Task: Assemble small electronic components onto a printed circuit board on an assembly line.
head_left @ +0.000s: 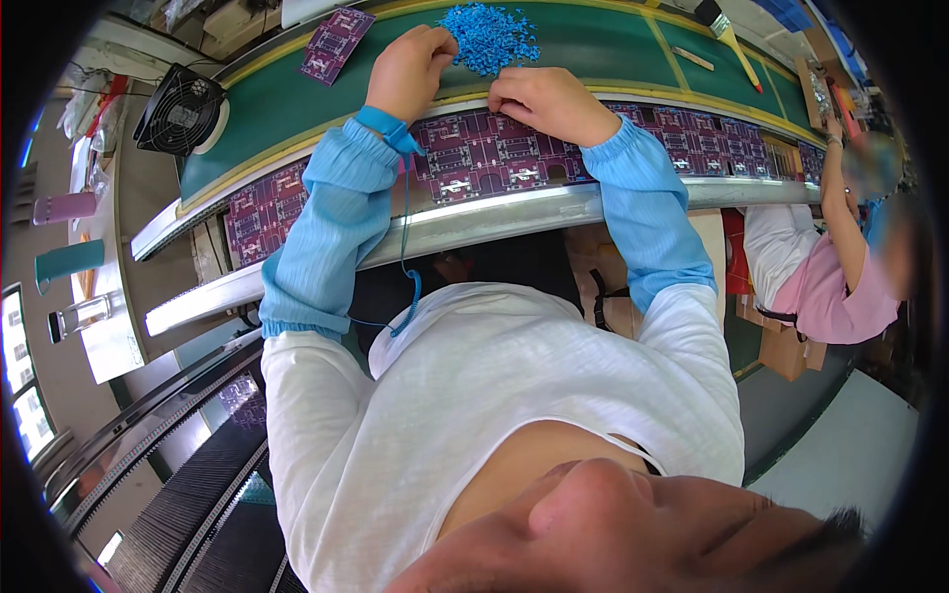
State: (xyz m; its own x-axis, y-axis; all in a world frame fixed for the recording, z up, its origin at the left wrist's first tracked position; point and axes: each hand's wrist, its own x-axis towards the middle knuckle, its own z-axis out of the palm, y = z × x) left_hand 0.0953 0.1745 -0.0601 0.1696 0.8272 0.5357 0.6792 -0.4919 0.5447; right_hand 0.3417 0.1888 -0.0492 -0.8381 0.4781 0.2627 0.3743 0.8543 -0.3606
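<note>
Small blue parts (489, 38) heaped beside both curled hands (407, 74) (557, 104), grip contents unclear.

Your oversleeves (647, 203) look like thin, crinkled cloth, your shirt (514, 366) soft matt cloth; before you, the purple circuit boards (494, 160) have a smooth, slightly glossy face, the rail (494, 219) is shiny bare metal, the green worktop (603, 40) smooth and the small blue parts (491, 38) plastic-looking

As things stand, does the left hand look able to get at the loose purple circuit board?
Probably yes: the left hand is near the loose purple circuit board, and only green surface shows between them, with nothing visibly blocking the way.
</note>
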